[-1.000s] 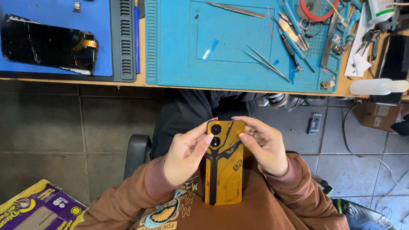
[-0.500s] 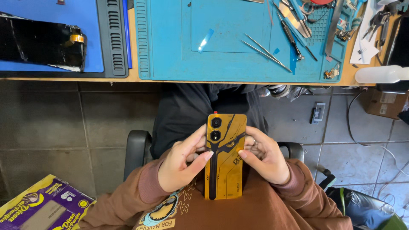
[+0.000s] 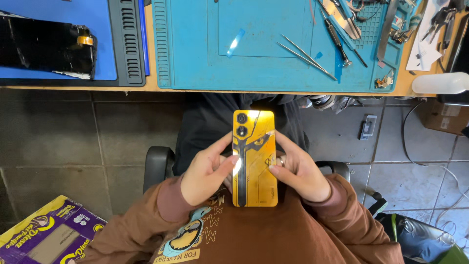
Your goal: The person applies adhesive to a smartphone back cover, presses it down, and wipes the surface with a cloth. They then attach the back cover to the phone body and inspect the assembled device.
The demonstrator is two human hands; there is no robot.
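Observation:
A yellow phone with black line art and two camera lenses on its back is held upright over my lap, back side facing me. My left hand grips its left edge, the thumb lying across the back. My right hand grips the right edge, thumb on the back as well. A ring shows on a right finger.
The workbench edge runs across the top with a teal mat, tweezers and several small tools on it. A blue mat at left carries a black phone screen. A purple and yellow box lies on the floor at lower left.
The phone and both hands have stayed together in my lap; the hands slid lower along the phone's sides, leaving its top free. The view shifted slightly.

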